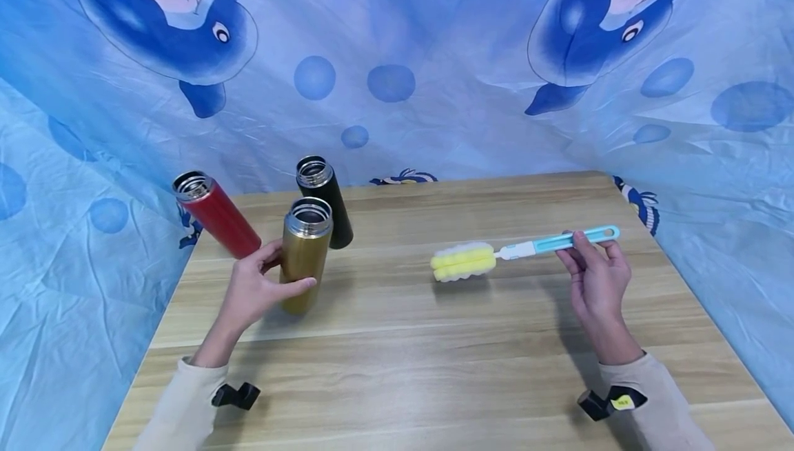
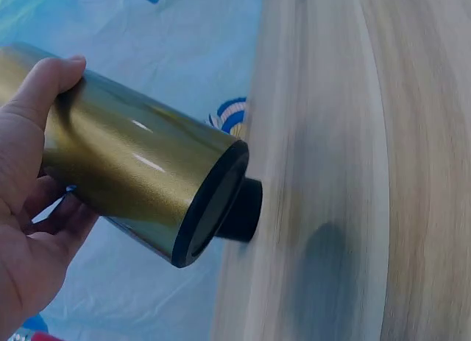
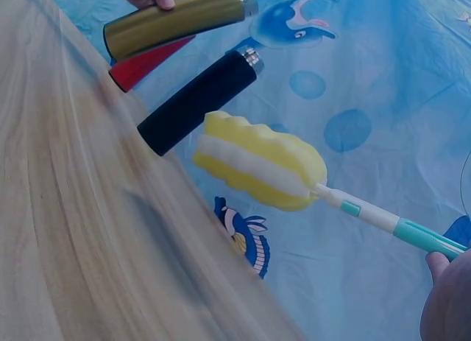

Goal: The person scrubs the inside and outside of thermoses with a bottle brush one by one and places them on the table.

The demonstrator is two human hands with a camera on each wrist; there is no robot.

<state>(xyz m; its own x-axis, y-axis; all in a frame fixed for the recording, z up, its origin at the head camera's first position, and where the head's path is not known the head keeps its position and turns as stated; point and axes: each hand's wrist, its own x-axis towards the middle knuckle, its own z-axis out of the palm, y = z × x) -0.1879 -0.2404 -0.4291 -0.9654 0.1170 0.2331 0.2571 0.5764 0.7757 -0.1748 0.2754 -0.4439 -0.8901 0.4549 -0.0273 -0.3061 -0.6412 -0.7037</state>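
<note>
My left hand (image 1: 257,289) grips a gold thermos bottle (image 1: 304,258), its mouth uncovered and its steel neck facing up. In the left wrist view the base of that gold bottle (image 2: 147,160) hangs above the table, with a shadow below. On the right, my right hand (image 1: 598,282) pinches the turquoise and white handle of a bottle brush (image 1: 546,243) between thumb and fingers. The brush's yellow and white sponge head (image 3: 257,164) points left toward the bottles, raised over the tabletop.
A red bottle (image 1: 220,216) stands at the back left, and a black bottle (image 1: 335,209) stands behind the gold one; both have uncovered mouths. The wooden table (image 1: 397,382) is bordered by a blue dolphin-print curtain (image 1: 397,30) behind and at both sides.
</note>
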